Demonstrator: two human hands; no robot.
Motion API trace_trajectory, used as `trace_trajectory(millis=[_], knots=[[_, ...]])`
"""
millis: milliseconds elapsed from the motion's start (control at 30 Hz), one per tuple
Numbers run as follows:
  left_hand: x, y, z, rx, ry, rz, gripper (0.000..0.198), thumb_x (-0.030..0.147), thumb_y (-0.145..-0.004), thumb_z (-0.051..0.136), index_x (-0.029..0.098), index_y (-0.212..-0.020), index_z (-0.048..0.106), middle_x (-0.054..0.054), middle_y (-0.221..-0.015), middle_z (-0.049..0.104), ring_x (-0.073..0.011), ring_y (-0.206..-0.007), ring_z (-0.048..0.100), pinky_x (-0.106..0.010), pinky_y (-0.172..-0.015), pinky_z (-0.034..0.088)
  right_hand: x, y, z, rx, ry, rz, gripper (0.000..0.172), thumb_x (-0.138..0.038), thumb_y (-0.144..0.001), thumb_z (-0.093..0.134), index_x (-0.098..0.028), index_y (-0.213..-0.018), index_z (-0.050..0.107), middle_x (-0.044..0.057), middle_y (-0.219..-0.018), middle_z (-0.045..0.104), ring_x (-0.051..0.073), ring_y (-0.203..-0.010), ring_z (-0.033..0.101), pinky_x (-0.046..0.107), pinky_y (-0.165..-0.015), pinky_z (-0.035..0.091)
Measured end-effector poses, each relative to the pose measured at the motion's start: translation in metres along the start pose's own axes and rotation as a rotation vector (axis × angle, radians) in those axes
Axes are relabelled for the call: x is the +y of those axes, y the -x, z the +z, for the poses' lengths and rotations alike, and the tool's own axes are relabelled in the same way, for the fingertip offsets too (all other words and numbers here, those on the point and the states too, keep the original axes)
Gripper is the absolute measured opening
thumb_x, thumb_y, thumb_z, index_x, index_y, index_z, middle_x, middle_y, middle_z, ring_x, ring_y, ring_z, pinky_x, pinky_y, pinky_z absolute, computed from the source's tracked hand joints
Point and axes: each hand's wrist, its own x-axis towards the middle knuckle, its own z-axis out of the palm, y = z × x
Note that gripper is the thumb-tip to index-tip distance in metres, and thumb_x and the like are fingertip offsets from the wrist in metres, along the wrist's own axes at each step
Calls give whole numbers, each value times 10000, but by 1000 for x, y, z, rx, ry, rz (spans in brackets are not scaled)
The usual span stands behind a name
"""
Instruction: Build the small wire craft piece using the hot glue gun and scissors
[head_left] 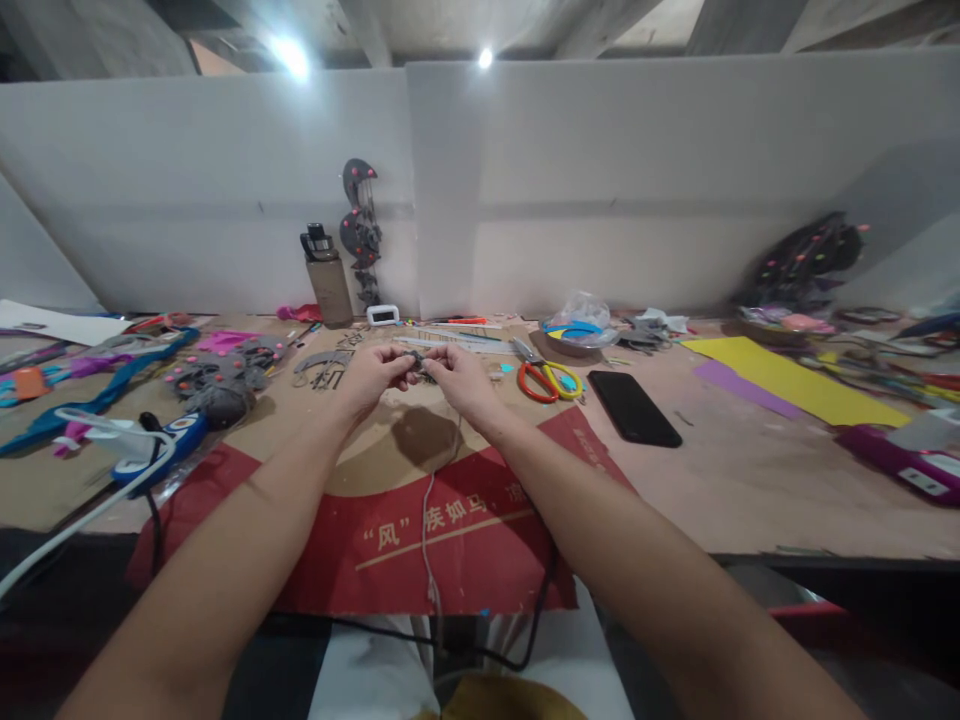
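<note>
My left hand (pixel 373 378) and my right hand (pixel 463 378) meet above the middle of the table. Between their fingertips they pinch a small dark grey piece (pixel 418 360), mostly covered by the fingers, so its kind is not clear. A thin grey yarn (pixel 427 520) runs down from near my right hand, over the red and brown cardboard sheet (pixel 300 560), towards my lap. Behind the hands lie rulers (pixel 457 340). Scissors (pixel 546 378) with red and yellow handles rest to the right of my right hand.
A black phone (pixel 634 408) lies at right, with yellow paper (pixel 795 378) beyond it. Grey pieces with pink pinheads (pixel 225 375) and a blue power strip (pixel 161 448) lie at left. A bottle (pixel 328 285) stands against the white partition (pixel 562 190).
</note>
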Motion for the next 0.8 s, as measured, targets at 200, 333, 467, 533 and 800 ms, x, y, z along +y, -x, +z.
trace_trajectory(millis=[200,333,467,533,800], knots=[[-7,-15,-36,312,-119,79,138,261,-673,675,129,-697,643,-34,-554,622,-99,-459,534,-205,-460,410,-8,0,-12,-141,-35,189,188,-307,-804,508,-177,-715,611,-79,-468,337,63,-403,277,207,-412,216],[-12,-25,-60,537,-80,61,82,204,-699,629,128,-675,610,-7,-539,590,-89,-460,536,-186,-449,418,-21,-1,-25,-180,-329,260,165,-308,-811,541,-173,-725,578,-94,-495,265,37,-382,177,191,-374,120],[-18,-32,-72,702,33,30,71,135,-726,574,128,-657,582,0,-544,572,-92,-475,540,-181,-439,422,-32,-3,-41,-198,-668,223,135,-282,-797,581,-159,-742,571,-85,-546,319,23,-402,184,174,-362,104],[-21,-34,-76,767,59,32,88,110,-737,554,126,-652,567,3,-541,563,-94,-488,542,-183,-446,428,-36,-5,-50,-182,-787,180,119,-270,-804,582,-161,-754,573,-79,-564,348,23,-412,215,168,-357,133],[-34,-40,-94,884,92,9,121,78,-780,504,133,-672,508,39,-497,509,-77,-470,500,-191,-495,443,-44,-15,-92,33,-941,18,130,-274,-884,504,-213,-778,548,-82,-545,342,36,-390,257,166,-345,215]])
